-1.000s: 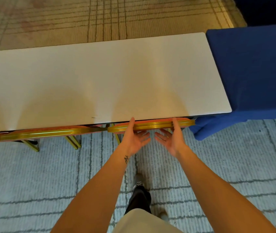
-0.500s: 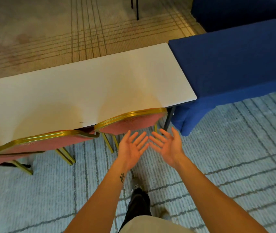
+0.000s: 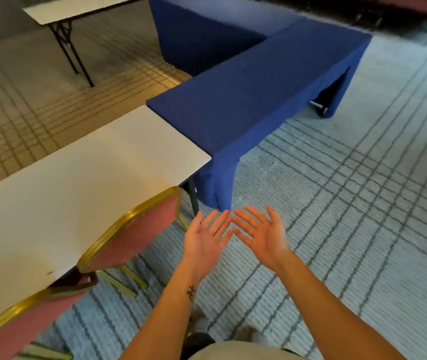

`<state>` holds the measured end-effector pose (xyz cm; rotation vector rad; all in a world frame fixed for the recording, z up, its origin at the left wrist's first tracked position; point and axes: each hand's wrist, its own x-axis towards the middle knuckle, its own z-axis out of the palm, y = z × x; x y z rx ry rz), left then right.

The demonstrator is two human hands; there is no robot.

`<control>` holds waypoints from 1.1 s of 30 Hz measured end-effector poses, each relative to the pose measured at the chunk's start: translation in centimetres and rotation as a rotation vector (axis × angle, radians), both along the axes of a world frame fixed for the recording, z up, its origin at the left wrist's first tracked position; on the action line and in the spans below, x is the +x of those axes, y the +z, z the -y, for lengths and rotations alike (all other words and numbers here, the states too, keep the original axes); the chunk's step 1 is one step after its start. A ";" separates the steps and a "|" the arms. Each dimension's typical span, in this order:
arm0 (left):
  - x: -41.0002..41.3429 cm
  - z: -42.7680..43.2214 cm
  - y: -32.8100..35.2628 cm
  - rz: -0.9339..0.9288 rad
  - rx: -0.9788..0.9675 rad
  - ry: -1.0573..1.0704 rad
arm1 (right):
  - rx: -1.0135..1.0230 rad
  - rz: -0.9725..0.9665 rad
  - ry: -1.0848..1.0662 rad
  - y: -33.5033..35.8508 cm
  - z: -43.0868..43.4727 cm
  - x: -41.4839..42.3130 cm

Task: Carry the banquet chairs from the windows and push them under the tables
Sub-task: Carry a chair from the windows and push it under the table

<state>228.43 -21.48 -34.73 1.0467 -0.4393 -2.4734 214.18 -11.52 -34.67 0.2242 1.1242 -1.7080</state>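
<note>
Both hands, left and right, spread open, palms up, holding nothing. Nearest chair sits left of them, tucked under the white worktop.

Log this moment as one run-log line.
left hand: open, empty | right hand: open, empty | pink chair: pushed under white table, untouched | second chair: pushed under beside it
</note>
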 end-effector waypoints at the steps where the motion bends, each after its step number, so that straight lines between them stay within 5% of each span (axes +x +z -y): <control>1: -0.2 -0.1 0.6 -0.019 0.011 -0.042 | -0.013 0.001 -0.053 0.5 -0.7 0.1; 15: -1.5 -5.3 3.6 -0.141 0.071 -0.694 | -0.116 0.002 -0.800 4.3 -13.4 9.6; 33: 8.7 -34.7 5.5 -0.162 0.030 -1.396 | -0.159 -0.097 -1.463 6.1 -41.3 31.4</control>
